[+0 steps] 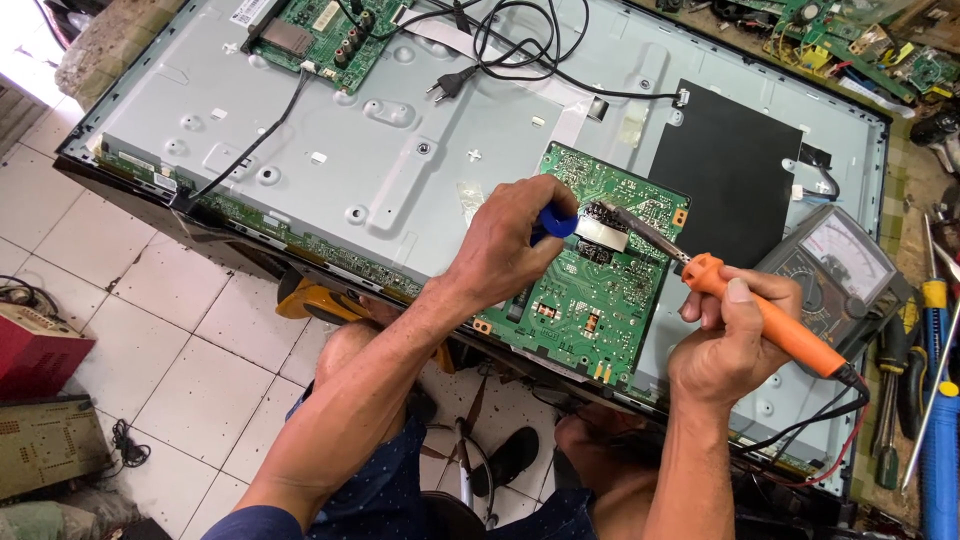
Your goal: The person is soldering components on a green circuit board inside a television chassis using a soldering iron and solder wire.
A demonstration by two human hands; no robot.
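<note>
My left hand (505,240) covered most of the blue tool (556,222), so only its rounded end showed, and whatever its tip met on the green circuit board (590,290) was concealed. The soldering iron (745,305) tip was too fine to judge whether it touched the board, and its cord ran behind my right hand (725,345). The picture's right edge cut off the hand tools (925,400), and the top edge cropped the second board (320,35).

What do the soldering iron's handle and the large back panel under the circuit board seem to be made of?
Soldering iron handle: probably plastic, matt orange with a moulded shape.
Back panel: likely sheet metal, pale grey with a dull sheen, stamped ribs and screw holes.
</note>
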